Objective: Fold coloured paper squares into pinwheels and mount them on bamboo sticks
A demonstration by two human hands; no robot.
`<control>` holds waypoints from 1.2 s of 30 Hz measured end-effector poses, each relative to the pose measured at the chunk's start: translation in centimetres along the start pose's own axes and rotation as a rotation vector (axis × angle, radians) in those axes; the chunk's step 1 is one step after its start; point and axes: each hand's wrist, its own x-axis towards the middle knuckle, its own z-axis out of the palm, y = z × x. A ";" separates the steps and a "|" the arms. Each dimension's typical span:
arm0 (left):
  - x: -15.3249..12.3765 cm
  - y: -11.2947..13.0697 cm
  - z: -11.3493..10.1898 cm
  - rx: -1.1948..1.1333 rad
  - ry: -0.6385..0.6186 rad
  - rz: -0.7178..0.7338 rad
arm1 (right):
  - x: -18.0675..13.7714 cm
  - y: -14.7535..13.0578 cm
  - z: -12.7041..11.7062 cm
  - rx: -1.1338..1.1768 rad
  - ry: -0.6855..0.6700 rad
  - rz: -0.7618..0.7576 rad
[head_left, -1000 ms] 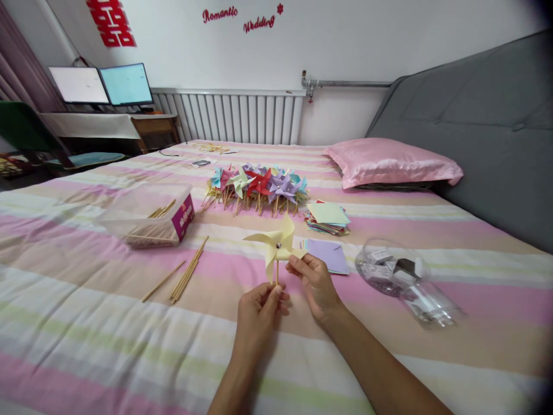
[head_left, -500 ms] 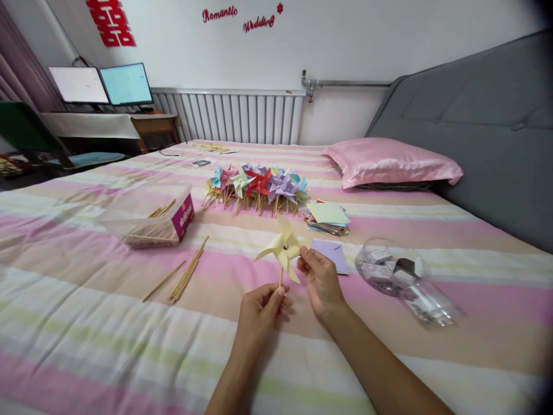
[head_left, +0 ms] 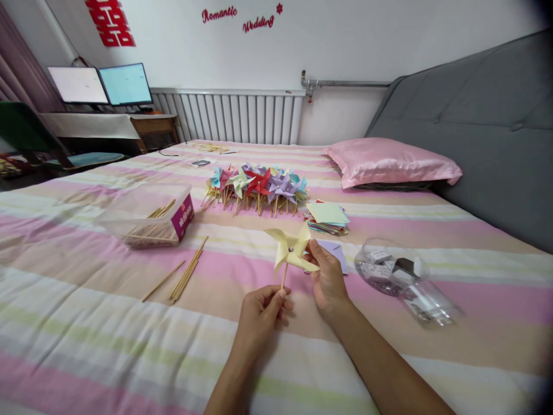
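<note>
A pale yellow paper pinwheel [head_left: 290, 250] on a thin wooden stick stands upright in front of me, a small pin at its centre. My left hand [head_left: 264, 308] pinches the lower part of the stick between thumb and fingers. At the right edge of the pinwheel, my right hand [head_left: 327, 279] has curled fingers and thumb at one blade; part of that contact is hidden. Just behind the right hand lies a purple paper square [head_left: 334, 253], partly covered. Beyond it is a stack of coloured paper squares [head_left: 328, 214].
Several finished pinwheels [head_left: 259, 184] stand grouped farther back. On the left are a clear plastic box [head_left: 129, 222] of sticks and several loose sticks [head_left: 188, 274]. Clear plastic containers [head_left: 391, 268] with small parts lie right. A pink pillow [head_left: 393, 161] rests near the grey headboard [head_left: 475, 121].
The yellow pinwheel's blades have turned, and its head sits slightly more to the right. My right hand has shifted a little right, while the left still grips the stick.
</note>
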 end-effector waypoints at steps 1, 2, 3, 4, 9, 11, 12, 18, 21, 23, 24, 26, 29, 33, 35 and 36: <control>-0.1 0.1 0.0 -0.006 0.019 0.006 | -0.1 0.0 0.0 0.006 -0.005 0.028; -0.1 0.2 0.1 -0.014 0.040 0.014 | -0.1 0.0 0.0 0.012 -0.010 0.059; -0.2 0.4 0.1 -0.027 0.062 0.022 | -0.3 0.0 0.0 0.018 -0.017 0.089; -0.2 0.5 0.1 -0.040 0.085 0.030 | -0.4 0.0 0.0 0.025 -0.027 0.118; -0.1 0.8 0.2 -0.079 0.151 0.046 | -1.2 0.1 0.4 0.025 -0.107 0.179; -0.1 0.7 0.1 -0.070 0.147 0.052 | -1.3 0.1 0.5 0.018 -0.114 0.157; -0.1 0.7 0.1 -0.065 0.144 0.054 | -1.2 0.1 0.5 0.011 -0.107 0.139; -0.1 0.6 0.1 -0.035 0.108 0.037 | -0.8 0.0 0.4 -0.027 -0.026 0.039; -0.2 0.6 0.2 -0.025 0.077 0.029 | -0.7 0.0 0.2 0.005 0.007 0.005; -0.1 0.5 0.1 -0.024 0.058 0.023 | -0.6 0.0 0.2 0.017 0.011 -0.007; -0.1 0.4 0.1 -0.025 0.048 0.017 | -0.6 0.0 0.2 0.016 0.009 -0.010; 0.0 0.3 0.1 -0.030 0.039 0.008 | -0.6 0.0 0.1 0.021 0.006 -0.010; -0.1 0.4 0.1 -0.041 0.047 0.009 | -0.8 0.0 0.2 0.073 -0.024 0.019; -0.2 0.7 0.2 -0.055 0.070 0.007 | -1.4 -0.1 0.5 0.124 -0.146 0.092; -0.2 0.7 0.3 -0.041 0.063 0.008 | -1.7 -0.1 0.7 0.124 -0.205 0.110; -0.2 0.6 0.2 -0.026 0.052 0.012 | -1.8 -0.1 0.8 0.121 -0.223 0.108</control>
